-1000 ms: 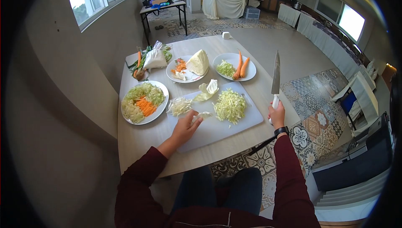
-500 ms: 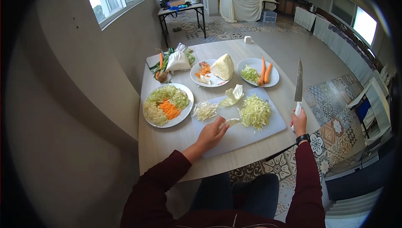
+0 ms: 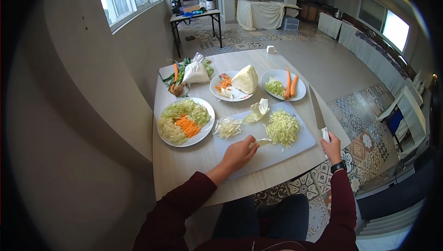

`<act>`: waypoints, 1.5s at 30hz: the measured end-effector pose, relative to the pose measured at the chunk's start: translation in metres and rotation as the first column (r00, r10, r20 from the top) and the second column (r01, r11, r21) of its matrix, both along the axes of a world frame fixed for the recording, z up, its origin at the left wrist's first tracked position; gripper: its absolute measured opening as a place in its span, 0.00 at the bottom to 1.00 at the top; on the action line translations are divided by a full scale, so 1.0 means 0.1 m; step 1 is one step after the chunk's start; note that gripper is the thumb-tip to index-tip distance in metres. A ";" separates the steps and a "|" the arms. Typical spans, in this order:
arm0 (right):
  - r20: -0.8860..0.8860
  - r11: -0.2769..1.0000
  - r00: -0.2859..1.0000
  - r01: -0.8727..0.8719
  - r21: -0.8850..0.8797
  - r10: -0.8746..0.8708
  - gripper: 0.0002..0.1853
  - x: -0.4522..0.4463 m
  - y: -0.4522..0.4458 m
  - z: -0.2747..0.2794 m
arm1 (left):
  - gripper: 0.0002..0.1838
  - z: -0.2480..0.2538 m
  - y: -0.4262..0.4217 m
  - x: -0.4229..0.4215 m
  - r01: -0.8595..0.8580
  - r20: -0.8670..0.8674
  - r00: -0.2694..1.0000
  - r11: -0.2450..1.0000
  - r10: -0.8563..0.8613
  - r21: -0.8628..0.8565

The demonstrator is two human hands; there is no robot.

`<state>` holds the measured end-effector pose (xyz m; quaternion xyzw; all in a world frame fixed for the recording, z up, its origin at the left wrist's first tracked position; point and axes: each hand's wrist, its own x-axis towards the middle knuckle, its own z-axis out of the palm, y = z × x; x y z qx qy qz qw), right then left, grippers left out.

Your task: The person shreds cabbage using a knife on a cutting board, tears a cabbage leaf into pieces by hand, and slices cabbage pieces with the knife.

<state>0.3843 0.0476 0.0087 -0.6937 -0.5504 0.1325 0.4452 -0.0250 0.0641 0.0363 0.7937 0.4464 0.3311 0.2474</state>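
Over the front of the white cutting board [image 3: 258, 161], my left hand [image 3: 240, 153] pinches a pale piece of cabbage leaf [image 3: 263, 142]. My right hand [image 3: 331, 147] grips the white handle of a large kitchen knife [image 3: 317, 108] at the table's right edge, its blade pointing away from me. On the board lie a heap of shredded green cabbage [image 3: 282, 127], a curled cabbage leaf [image 3: 257, 110] and a smaller pile of white shreds [image 3: 227, 127]. The cabbage piece is close to the left side of the green heap.
Left of the board is a plate [image 3: 208, 133] of shredded cabbage and carrot. Behind stand a plate [image 3: 215, 92] with a cabbage chunk [image 3: 245, 79] and a plate [image 3: 302, 95] with two carrots [image 3: 290, 85]. A tied bag [image 3: 195, 72] rests by leafy vegetables at the back left.
The knife has come down and tilted, its tip now pointing more forward and left. My left hand has moved slightly right with the cabbage piece. The view has shifted a little.
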 end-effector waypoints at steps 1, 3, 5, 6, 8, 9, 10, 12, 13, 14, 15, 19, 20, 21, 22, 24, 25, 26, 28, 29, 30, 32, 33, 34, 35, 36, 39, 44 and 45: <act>0.088 1.000 0.996 -0.008 0.018 0.007 0.15 0.03 -0.03 -0.02 | 0.15 0.01 0.00 0.01 0.000 -0.005 1.000 1.000 0.000 0.008; 0.179 1.000 0.984 -0.003 0.016 0.000 0.16 -0.01 -0.17 0.06 | 0.14 0.00 -0.01 0.02 0.015 -0.025 1.000 0.999 -0.014 0.030; 0.237 1.000 0.972 -0.004 -0.020 0.009 0.16 -0.04 -0.27 0.11 | 0.13 0.00 -0.01 0.02 0.044 -0.058 0.997 0.997 -0.040 0.061; 0.247 0.999 0.969 -0.007 -0.053 0.020 0.16 -0.03 -0.29 0.10 | 0.13 -0.01 -0.01 0.02 0.055 -0.055 0.997 0.995 -0.051 0.080; 0.274 0.997 0.961 -0.027 -0.073 0.046 0.16 -0.03 -0.33 0.08 | 0.12 -0.05 0.01 0.02 0.071 -0.045 0.997 0.990 -0.066 0.121; 0.290 0.997 0.955 -0.044 -0.062 0.060 0.16 -0.04 -0.34 0.09 | 0.12 -0.06 0.02 0.02 0.059 -0.028 0.998 0.990 -0.056 0.130; 0.306 0.997 0.949 -0.061 -0.052 0.074 0.16 -0.05 -0.35 0.10 | 0.12 -0.08 0.03 0.02 0.048 -0.011 0.999 0.989 -0.047 0.138; 0.377 0.994 0.922 -0.059 -0.087 0.088 0.17 -0.09 -0.38 0.14 | 0.12 -0.08 0.02 0.02 0.025 0.009 1.000 0.989 -0.026 0.144; 0.411 0.993 0.907 -0.054 -0.103 0.092 0.18 -0.11 -0.39 0.16 | 0.11 -0.04 0.01 0.01 0.013 0.014 1.000 0.989 -0.015 0.144; 0.416 0.991 0.903 -0.055 -0.124 0.103 0.19 -0.13 -0.39 0.18 | 0.11 -0.03 0.00 0.01 0.003 0.018 1.000 0.989 -0.006 0.145; 0.422 0.988 0.900 -0.054 -0.144 0.111 0.20 -0.15 -0.40 0.21 | 0.11 -0.05 -0.01 0.01 0.009 0.030 0.999 0.987 -0.014 0.158; 0.537 0.998 0.842 -0.030 -0.058 0.056 0.23 -0.30 -0.31 0.41 | 0.11 -0.09 0.03 0.02 0.028 0.046 0.998 0.980 -0.038 0.197; 0.520 0.995 0.849 -0.096 -0.015 0.090 0.24 -0.37 -0.23 0.49 | 0.11 -0.10 0.03 0.03 0.029 0.038 0.999 0.980 -0.037 0.197; 0.503 0.986 0.855 -0.162 0.028 0.126 0.24 -0.46 -0.13 0.58 | 0.11 -0.10 0.02 0.02 0.033 0.034 0.999 0.981 -0.040 0.191; 0.476 0.973 0.859 -0.230 0.028 0.190 0.24 -0.58 -0.02 0.68 | 0.11 -0.09 0.02 0.02 0.035 0.030 0.999 0.982 -0.041 0.185; 0.469 0.934 0.829 -0.357 0.025 0.304 0.23 -0.84 0.23 0.83 | 0.11 -0.09 0.02 0.02 0.037 0.028 0.999 0.983 -0.042 0.178; 0.491 0.909 0.797 -0.415 0.021 0.352 0.23 -0.95 0.37 0.85 | 0.11 -0.10 0.02 0.02 0.037 0.028 0.999 0.983 -0.043 0.178; 0.467 0.890 0.784 -0.456 -0.014 0.409 0.22 -1.06 0.53 0.86 | 0.11 -0.10 0.03 0.02 0.036 0.030 0.999 0.983 -0.042 0.180; 0.424 0.854 0.758 -0.514 -0.078 0.495 0.22 -1.24 0.83 0.81 | 0.11 -0.09 0.03 0.01 0.040 0.031 0.998 0.985 -0.046 0.169; 0.407 0.840 0.747 -0.532 -0.107 0.525 0.22 -1.31 1.00 0.75 | 0.11 -0.09 0.03 0.01 0.042 0.030 0.998 0.986 -0.048 0.164; 0.388 0.825 0.736 -0.550 -0.134 0.554 0.22 -1.35 1.13 0.67 | 0.11 -0.09 0.03 0.01 0.042 0.035 0.998 0.985 -0.048 0.167; 0.380 0.805 0.718 -0.573 -0.154 0.583 0.22 -1.38 1.36 0.43 | 0.11 -0.10 0.03 0.01 0.041 0.039 0.998 0.984 -0.048 0.174; 0.376 0.795 0.708 -0.585 -0.163 0.598 0.21 -1.45 1.39 0.43 | 0.11 -0.10 0.03 0.01 0.041 0.043 0.998 0.983 -0.049 0.178; 0.407 0.795 0.689 -0.570 -0.209 0.600 0.21 -1.47 1.38 0.44 | 0.11 -0.09 0.03 0.01 0.040 0.046 0.998 0.983 -0.049 0.181; 0.435 0.794 0.668 -0.552 -0.255 0.604 0.21 -1.47 1.36 0.44 | 0.11 -0.09 0.03 0.01 0.040 0.048 0.998 0.982 -0.049 0.183; 0.462 0.792 0.645 -0.531 -0.301 0.609 0.20 -1.49 1.31 0.49 | 0.11 -0.10 0.04 0.01 0.041 0.042 0.998 0.982 -0.049 0.185; 0.402 0.765 0.651 -0.541 -0.349 0.644 0.18 -1.49 1.16 0.58 | 0.11 -0.11 0.04 0.01 0.043 0.025 0.999 0.983 -0.048 0.179; 0.369 0.707 0.610 -0.659 -0.257 0.701 0.15 -1.46 1.10 0.70 | 0.11 -0.11 0.04 0.02 0.046 0.019 0.999 0.984 -0.050 0.171; 0.367 0.699 0.609 -0.686 -0.202 0.703 0.15 -1.46 1.11 0.70 | 0.11 -0.11 0.04 0.02 0.046 0.022 0.998 0.984 -0.051 0.170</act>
